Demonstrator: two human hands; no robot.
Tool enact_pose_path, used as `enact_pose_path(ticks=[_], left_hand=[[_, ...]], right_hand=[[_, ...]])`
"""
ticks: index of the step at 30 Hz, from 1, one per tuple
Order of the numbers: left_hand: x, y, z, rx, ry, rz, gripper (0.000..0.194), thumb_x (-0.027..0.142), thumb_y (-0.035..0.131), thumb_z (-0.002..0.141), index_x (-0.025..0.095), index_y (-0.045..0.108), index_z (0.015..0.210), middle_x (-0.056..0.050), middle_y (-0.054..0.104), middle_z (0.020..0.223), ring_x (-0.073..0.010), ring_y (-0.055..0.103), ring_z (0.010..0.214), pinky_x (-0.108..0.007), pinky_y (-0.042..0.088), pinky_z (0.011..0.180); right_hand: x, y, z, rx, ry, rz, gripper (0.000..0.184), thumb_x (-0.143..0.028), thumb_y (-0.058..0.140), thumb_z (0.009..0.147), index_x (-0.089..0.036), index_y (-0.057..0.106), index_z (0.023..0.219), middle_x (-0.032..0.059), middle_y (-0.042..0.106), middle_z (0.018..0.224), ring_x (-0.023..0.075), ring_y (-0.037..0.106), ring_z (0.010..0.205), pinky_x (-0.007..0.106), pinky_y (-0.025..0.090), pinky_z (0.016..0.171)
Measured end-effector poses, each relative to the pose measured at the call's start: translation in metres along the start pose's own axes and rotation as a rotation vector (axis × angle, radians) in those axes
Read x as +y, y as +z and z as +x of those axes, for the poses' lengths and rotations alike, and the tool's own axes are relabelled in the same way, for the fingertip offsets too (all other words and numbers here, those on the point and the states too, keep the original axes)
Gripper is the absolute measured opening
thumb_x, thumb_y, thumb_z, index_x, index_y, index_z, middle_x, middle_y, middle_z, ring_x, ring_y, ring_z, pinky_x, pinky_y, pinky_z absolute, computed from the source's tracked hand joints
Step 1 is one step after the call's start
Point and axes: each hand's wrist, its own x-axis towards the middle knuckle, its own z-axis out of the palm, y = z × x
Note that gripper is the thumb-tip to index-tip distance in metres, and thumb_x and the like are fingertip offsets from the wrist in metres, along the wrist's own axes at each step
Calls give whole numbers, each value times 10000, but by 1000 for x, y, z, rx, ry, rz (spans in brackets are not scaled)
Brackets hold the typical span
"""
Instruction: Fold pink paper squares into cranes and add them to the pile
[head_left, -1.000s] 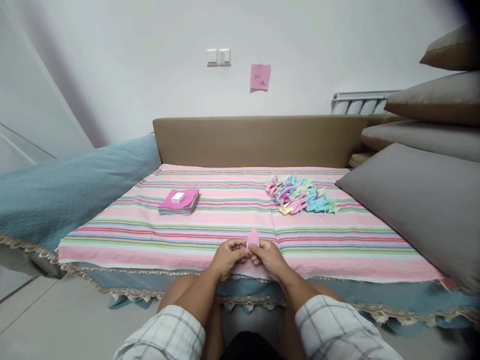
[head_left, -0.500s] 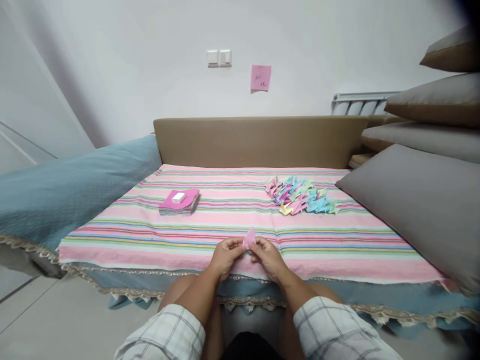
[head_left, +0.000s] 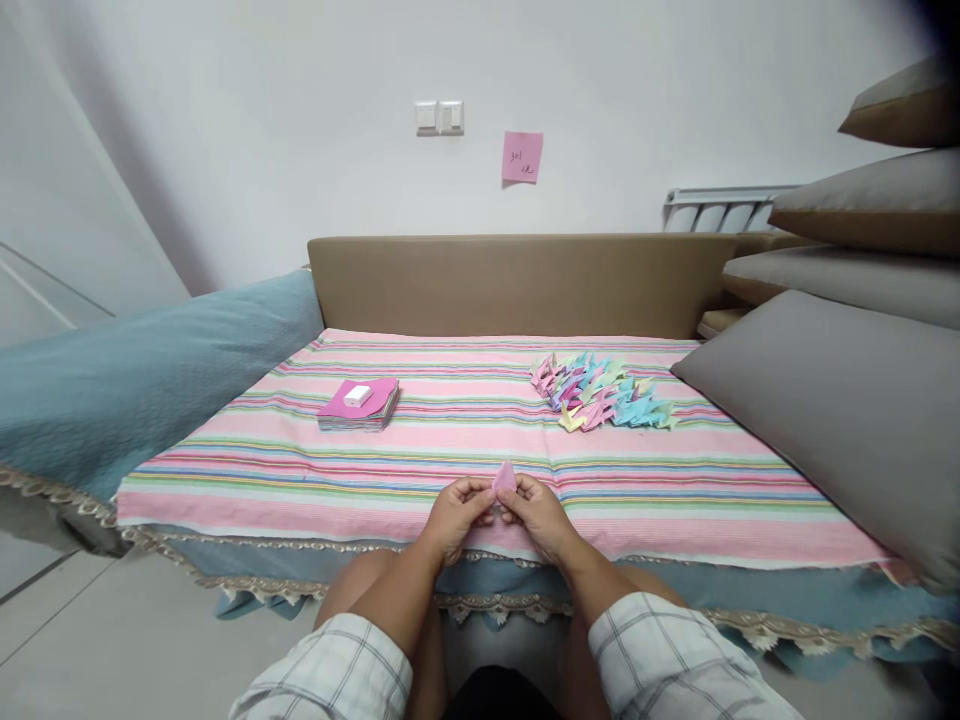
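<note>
Between my two hands is a small piece of folded pink paper, its pointed tip facing away from me. My left hand pinches its left side between thumb and fingers. On the right side, my right hand grips it the same way, and both thumbs nearly meet at its lower edge. The fingers cover the paper's lower part. Farther back to the right lies a group of folded paper cranes in pink, blue, yellow and purple.
A stack of square paper with a white block on top sits at the left of the striped cloth. Grey cushions pile up at the right. A brown backrest runs along the wall, below a pink note.
The hands have shifted very slightly, and the pink paper's tip sits a little lower and farther right. Both hands still hold it.
</note>
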Motion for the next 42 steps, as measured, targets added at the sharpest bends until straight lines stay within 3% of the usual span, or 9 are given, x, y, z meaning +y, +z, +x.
enact_pose_path(ticks=[7, 13, 15, 20, 24, 28, 35, 42], left_hand=[[6, 3, -4, -6, -102, -77, 442, 430, 829, 490, 124, 605, 718, 5, 638, 608, -108, 628, 571, -202, 509, 561], [5, 2, -4, -41, -113, -78, 416, 426, 806, 545, 132, 583, 735, 9, 626, 614, -94, 614, 548, -205, 513, 567], [4, 1, -3, -37, -64, -42, 399, 424, 789, 570, 141, 593, 771, 17, 627, 635, -84, 596, 527, -214, 507, 563], [3, 1, -1, 48, 224, 127, 317, 384, 769, 596, 136, 642, 745, 19, 623, 638, -68, 545, 546, -191, 451, 554], [2, 1, 0, 74, 216, 119, 312, 390, 759, 601, 136, 631, 731, 29, 610, 598, -67, 524, 514, -197, 437, 542], [0, 1, 2, 110, 171, 29, 339, 399, 767, 586, 141, 608, 739, 38, 602, 611, -71, 535, 533, -214, 466, 574], [2, 2, 0, 101, 190, 14, 367, 359, 795, 555, 149, 627, 806, 14, 635, 719, -99, 581, 662, -239, 491, 667], [-1, -1, 3, 77, 221, -4, 343, 277, 809, 545, 153, 636, 814, -8, 673, 776, -114, 617, 755, -245, 479, 761]], right_hand=[[-5, 1, -2, -21, 75, 82, 422, -417, 825, 502, -164, 602, 756, -49, 578, 569, 75, 513, 491, 200, 425, 502], [-5, 0, -2, -49, 62, 96, 393, -400, 826, 506, -168, 610, 739, -54, 570, 548, 74, 500, 472, 202, 411, 486], [-4, 0, -2, -59, 28, 72, 355, -390, 814, 533, -168, 615, 725, -49, 575, 549, 72, 496, 475, 199, 403, 486], [-5, -1, -1, -41, -46, -6, 279, -372, 783, 589, -163, 623, 683, -53, 553, 527, 62, 470, 462, 189, 373, 472], [-4, -2, -1, -46, -18, 39, 307, -377, 779, 599, -164, 650, 778, -40, 581, 571, 69, 499, 493, 194, 412, 495], [-1, -2, -1, -23, 36, 147, 361, -387, 763, 629, -178, 656, 904, -15, 627, 675, 77, 549, 562, 204, 463, 547], [2, -3, 3, -29, -55, 157, 391, -279, 792, 592, -212, 667, 957, -6, 675, 821, 84, 583, 647, 220, 484, 634], [-1, -2, 2, 17, -95, 90, 423, -263, 808, 547, -222, 661, 942, 36, 694, 981, 189, 619, 958, 372, 445, 921]])
